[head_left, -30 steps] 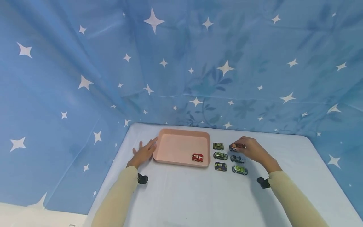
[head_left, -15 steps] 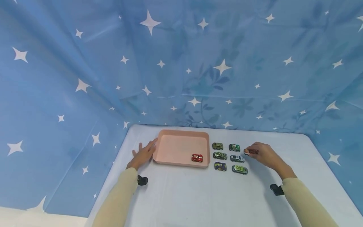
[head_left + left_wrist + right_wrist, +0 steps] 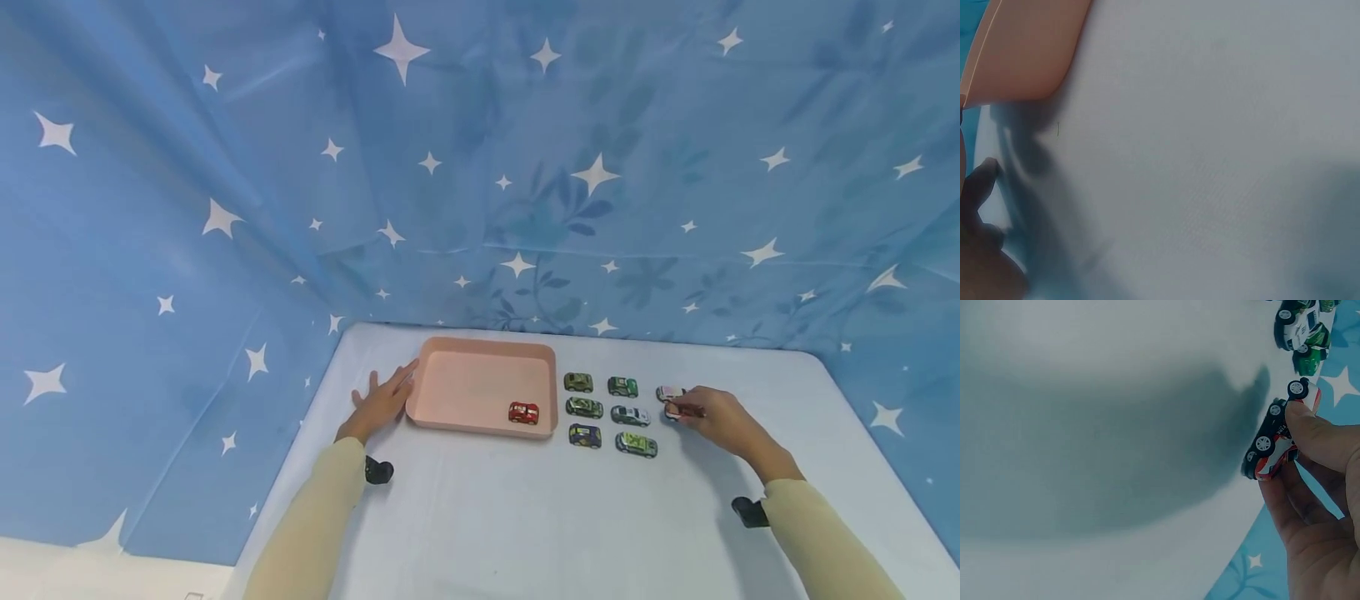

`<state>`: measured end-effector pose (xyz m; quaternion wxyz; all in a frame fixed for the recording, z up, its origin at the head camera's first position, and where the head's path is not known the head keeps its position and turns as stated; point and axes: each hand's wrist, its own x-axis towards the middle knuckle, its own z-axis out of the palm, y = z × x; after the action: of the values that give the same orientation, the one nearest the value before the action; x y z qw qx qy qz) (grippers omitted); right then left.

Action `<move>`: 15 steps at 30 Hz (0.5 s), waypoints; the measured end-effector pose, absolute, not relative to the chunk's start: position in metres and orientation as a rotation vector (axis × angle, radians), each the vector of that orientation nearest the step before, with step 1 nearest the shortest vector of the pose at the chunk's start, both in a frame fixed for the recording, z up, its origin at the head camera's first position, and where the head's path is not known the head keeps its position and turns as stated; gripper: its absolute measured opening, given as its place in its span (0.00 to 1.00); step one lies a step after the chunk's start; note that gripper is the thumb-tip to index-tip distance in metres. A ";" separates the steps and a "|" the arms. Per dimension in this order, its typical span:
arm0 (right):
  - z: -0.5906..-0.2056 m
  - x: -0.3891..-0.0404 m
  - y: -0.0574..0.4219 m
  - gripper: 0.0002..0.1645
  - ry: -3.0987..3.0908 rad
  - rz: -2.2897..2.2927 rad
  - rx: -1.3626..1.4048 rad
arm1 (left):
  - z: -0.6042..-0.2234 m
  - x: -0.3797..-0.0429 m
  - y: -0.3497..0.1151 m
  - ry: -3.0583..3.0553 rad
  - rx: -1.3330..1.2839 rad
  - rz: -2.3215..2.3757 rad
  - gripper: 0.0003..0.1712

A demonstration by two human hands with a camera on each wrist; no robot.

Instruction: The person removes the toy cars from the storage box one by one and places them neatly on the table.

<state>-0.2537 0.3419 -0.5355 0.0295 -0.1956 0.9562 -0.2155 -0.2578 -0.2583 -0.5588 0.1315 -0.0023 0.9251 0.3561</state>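
Note:
My right hand [image 3: 716,421] pinches a small orange, white and black toy car [image 3: 1264,445] between thumb and fingers, at the right end of the car rows. Just behind it is a whitish toy car [image 3: 669,392], partly covered by the held car and thumb in the right wrist view. My left hand [image 3: 378,408] lies at the left side of the pink tray [image 3: 480,343], its spread fingertips against the rim. In the left wrist view only part of that hand shows, below the tray's corner. Inside the tray, near its front right corner, is a red toy car [image 3: 523,413].
Right of the tray, two columns of toy cars stand on the white table [image 3: 525,517]. They include an olive car [image 3: 578,382], a dark blue car [image 3: 585,436], a green car [image 3: 622,387], a silver car [image 3: 630,416] and a lime-green car [image 3: 636,444]. A blue starred curtain [image 3: 480,208] hangs behind.
My right hand has moved right and toward me with the orange-and-white car, uncovering the green car. The whitish car now shows beside it. My left hand has stayed at the tray.

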 end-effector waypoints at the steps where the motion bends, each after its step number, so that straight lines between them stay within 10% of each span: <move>1: -0.536 -0.253 0.343 0.16 2.950 -0.660 -0.596 | -0.558 -0.258 -0.258 2.683 -0.008 1.033 0.32; 15: -0.547 -0.256 0.344 0.12 2.917 -0.690 -0.618 | -0.564 -0.264 -0.260 2.678 -0.027 0.997 0.33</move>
<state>-0.2557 0.3441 -0.5465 0.0407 -0.2019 0.9523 -0.2252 -0.2643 -0.2601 -0.5637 0.1416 -0.0094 0.9277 0.3454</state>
